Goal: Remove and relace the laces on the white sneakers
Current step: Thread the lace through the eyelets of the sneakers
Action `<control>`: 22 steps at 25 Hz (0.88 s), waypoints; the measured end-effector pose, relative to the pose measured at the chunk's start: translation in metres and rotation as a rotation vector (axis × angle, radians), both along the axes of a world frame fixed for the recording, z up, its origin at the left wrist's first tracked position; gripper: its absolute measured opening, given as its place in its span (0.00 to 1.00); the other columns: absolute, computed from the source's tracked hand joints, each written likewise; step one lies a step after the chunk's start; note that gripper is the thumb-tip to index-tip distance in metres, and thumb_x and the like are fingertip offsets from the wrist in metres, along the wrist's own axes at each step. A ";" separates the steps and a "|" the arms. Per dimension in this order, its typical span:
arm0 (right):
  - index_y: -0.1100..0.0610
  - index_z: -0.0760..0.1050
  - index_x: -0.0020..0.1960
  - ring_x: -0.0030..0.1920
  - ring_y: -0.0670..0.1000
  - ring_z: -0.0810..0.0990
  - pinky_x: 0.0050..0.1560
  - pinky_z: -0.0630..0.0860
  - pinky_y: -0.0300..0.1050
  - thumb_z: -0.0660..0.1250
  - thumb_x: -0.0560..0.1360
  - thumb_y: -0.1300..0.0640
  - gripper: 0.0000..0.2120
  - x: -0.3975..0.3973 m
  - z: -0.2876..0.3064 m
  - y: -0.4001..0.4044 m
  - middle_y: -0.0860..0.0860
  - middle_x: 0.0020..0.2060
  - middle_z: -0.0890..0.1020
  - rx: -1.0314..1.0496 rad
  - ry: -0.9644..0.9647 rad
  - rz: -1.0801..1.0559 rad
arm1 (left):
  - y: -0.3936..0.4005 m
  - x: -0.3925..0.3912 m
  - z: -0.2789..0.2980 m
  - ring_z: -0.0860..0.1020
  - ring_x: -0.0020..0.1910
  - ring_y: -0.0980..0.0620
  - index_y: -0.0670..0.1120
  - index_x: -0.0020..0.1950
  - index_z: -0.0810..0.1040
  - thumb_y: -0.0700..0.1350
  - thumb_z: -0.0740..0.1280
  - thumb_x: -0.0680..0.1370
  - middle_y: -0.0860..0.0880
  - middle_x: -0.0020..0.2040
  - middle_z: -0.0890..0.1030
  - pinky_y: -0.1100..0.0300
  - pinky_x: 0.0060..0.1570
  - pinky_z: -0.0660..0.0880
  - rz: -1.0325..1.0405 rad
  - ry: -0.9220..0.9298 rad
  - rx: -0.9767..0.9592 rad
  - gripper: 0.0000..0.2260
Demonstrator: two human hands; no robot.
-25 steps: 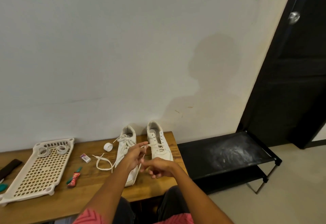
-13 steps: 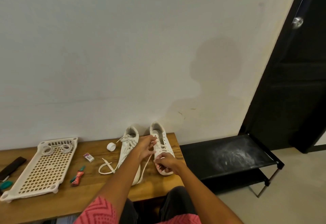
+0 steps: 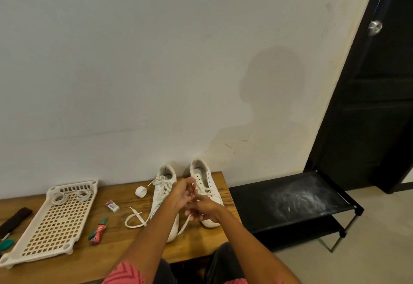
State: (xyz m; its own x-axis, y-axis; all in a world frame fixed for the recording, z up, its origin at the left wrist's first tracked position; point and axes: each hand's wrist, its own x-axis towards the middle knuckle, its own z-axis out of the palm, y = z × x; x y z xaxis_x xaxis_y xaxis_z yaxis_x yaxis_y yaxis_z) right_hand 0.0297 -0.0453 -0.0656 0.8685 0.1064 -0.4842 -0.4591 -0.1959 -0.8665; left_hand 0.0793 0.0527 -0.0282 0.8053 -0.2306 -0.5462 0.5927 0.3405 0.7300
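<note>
Your two white sneakers stand side by side on the wooden table [image 3: 201,252], heels to the wall. The left sneaker [image 3: 164,191] is laced; the right sneaker [image 3: 206,185] shows bare upper eyelets. Your left hand [image 3: 182,194] and right hand [image 3: 206,211] meet over the right sneaker's forepart, fingers curled and pinching the lace [image 3: 137,217], which trails off in a loop onto the table. A perforated plastic tray [image 3: 52,223] lies well apart to the left.

Wood bench [image 3: 116,259] w/ sneakers [image 3: 164,194], tray [image 3: 13,259], tape roll [image 3: 141,191], eraser [image 3: 112,206], loose lace [image 3: 136,216].
</note>
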 end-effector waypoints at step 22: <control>0.67 0.78 0.55 0.49 0.59 0.80 0.52 0.78 0.47 0.63 0.77 0.67 0.09 0.038 0.020 -0.131 0.62 0.50 0.81 -0.012 -0.416 -1.273 | 0.017 0.010 -0.058 0.77 0.42 0.44 0.35 0.53 0.72 0.27 0.62 0.74 0.38 0.40 0.72 0.53 0.43 0.78 -0.118 0.048 0.634 0.09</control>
State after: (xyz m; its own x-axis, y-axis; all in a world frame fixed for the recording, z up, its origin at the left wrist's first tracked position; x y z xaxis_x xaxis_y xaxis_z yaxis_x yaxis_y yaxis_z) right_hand 0.0681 -0.1760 -0.0456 0.4413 -0.8836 -0.1563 -0.0304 0.1594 -0.9867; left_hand 0.0890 0.0696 -0.0858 0.7657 0.0627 -0.6402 0.6364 -0.2179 0.7399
